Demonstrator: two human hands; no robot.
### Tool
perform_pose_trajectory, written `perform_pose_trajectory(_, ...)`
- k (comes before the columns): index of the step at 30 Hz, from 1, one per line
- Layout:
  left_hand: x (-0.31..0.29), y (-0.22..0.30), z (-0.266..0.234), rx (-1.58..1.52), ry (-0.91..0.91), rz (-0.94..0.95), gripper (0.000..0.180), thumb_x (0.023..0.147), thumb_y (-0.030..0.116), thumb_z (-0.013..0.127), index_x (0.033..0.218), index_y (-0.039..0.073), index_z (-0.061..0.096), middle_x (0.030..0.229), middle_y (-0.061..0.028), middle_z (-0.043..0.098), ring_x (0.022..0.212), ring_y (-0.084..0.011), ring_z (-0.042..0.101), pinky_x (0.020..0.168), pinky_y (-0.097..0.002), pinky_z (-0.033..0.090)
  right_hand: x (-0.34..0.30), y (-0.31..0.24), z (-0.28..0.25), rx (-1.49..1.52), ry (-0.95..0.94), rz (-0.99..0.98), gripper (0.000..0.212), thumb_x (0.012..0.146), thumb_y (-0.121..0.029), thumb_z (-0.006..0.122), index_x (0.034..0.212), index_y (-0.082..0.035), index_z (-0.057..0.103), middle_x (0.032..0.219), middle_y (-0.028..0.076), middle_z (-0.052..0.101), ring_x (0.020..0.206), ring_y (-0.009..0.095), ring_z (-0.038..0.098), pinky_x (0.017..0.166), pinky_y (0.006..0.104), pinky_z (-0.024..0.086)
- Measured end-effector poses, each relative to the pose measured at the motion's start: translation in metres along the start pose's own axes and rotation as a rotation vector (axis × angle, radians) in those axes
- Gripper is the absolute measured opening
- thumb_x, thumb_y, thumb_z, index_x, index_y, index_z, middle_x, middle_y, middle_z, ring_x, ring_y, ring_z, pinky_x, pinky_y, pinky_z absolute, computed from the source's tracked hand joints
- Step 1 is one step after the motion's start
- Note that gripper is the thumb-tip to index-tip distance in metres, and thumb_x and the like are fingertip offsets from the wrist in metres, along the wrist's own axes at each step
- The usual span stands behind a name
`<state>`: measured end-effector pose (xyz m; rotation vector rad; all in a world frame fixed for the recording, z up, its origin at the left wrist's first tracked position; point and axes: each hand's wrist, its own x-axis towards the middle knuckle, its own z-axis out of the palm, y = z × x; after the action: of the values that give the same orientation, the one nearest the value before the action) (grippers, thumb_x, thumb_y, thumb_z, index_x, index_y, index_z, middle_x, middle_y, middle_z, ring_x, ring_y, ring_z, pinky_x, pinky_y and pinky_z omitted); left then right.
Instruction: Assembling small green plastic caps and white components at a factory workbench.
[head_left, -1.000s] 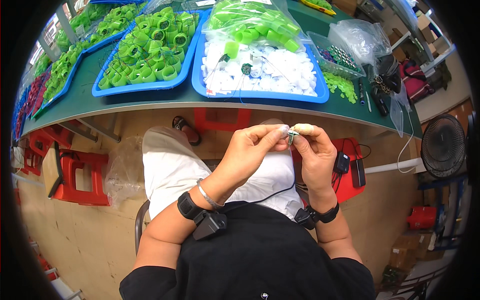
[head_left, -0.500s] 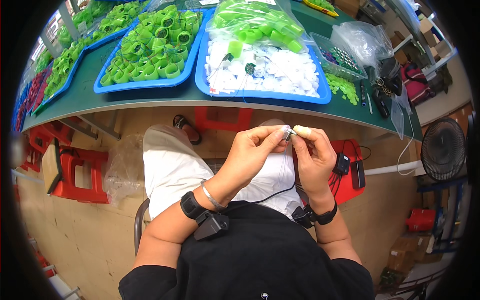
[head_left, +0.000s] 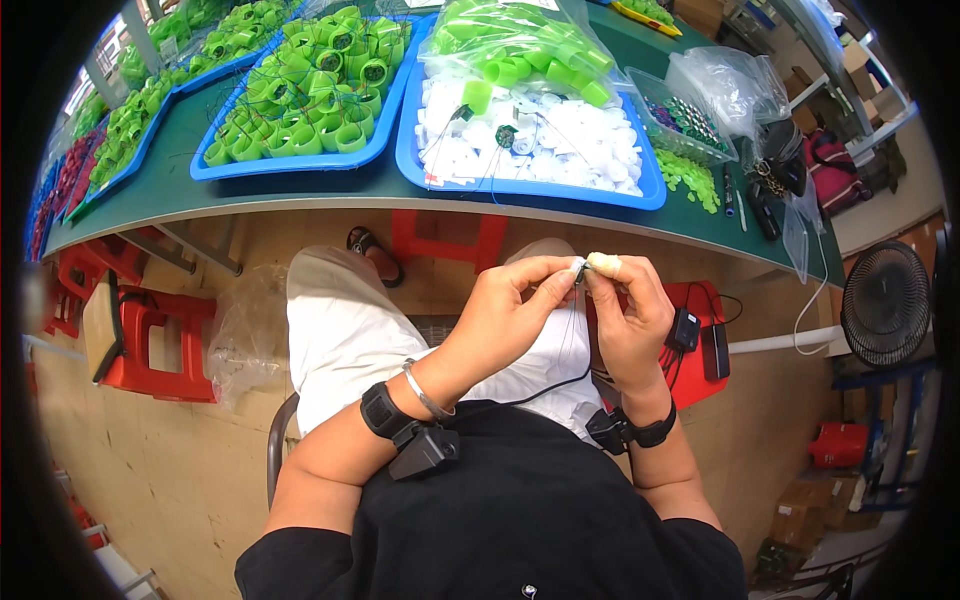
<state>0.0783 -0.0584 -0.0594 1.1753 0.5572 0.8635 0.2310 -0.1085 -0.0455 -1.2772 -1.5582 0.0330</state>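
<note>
**Both hands pinched on one small part above my lap**

My left hand (head_left: 505, 315) and my right hand (head_left: 625, 320) are together over my lap, fingertips meeting. Between them sits a small white part (head_left: 580, 266), clamped by the thumb and fingers of both hands; its exact shape is too small to tell. The first finger of my right hand wears a pale finger cover (head_left: 604, 264), touching the part. Thin dark wires (head_left: 568, 330) hang from the part down between my palms.

Each wrist carries a black band with a small device; the left wrist also has a silver bangle (head_left: 424, 390).

Beyond my hands, the green surface (head_left: 300, 190) runs across. Straight ahead of the hands stands a blue tray (head_left: 530, 187) of white pieces, with a clear bag of green parts (head_left: 520, 45) lying on its far side. Ahead and to the left is a second blue tray (head_left: 300, 160) filled with green rings. To the right of my hands, on the floor, stands a black fan (head_left: 885, 300). Below the surface, left of my hands, are red stools (head_left: 150, 330).
</note>
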Motion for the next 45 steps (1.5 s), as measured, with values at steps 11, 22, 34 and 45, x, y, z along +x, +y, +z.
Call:
perform_pose_trajectory(11,0.008,-0.004,-0.002,0.578,0.162,0.603,0.022,0.084,-0.003,0.064,0.105,-0.003,0.063,0.097,-0.0137,0.067,0.08,-0.0228,0.066,0.07,-0.03,0.053,-0.005,0.005,0.006,0.061,-0.014,-0.051,0.019,0.083,0.006,0.068,0.101,0.001,0.064,0.089,0.01,0.066,0.082,0.019,0.066,0.069,0.0287,0.053)
perform_pose_trajectory(22,0.02,0.018,-0.001,1.172,0.162,1.054,0.039,0.07,0.004,0.067,0.109,0.002,0.063,0.106,-0.0116,0.067,0.083,-0.025,0.065,0.069,-0.0321,0.054,0.004,0.013,-0.01,1.176,-0.218,0.887,0.021,0.097,-0.019,0.056,0.11,-0.003,0.061,0.096,0.007,0.068,0.085,0.017,0.067,0.077,0.0287,0.052)
perform_pose_trajectory(34,0.134,0.097,-0.047,1.506,0.285,0.718,0.018,0.084,0.012,0.061,0.1,0.004,0.064,0.094,-0.0172,0.064,0.094,-0.0365,0.059,0.08,-0.0452,0.049,0.016,0.02,-0.032,1.126,0.023,0.699,0.016,0.092,-0.011,0.063,0.106,-0.003,0.06,0.093,0.009,0.068,0.077,0.014,0.066,0.068,0.0252,0.052)
perform_pose_trajectory(45,0.16,0.108,-0.086,1.746,0.134,0.261,0.022,0.084,0.022,0.065,0.094,0.003,0.067,0.092,-0.0201,0.066,0.09,-0.0382,0.063,0.079,-0.0459,0.05,0.01,0.018,-0.027,1.064,-0.065,0.737,0.016,0.095,-0.011,0.059,0.108,-0.001,0.061,0.094,0.009,0.068,0.077,0.012,0.064,0.07,0.025,0.05)
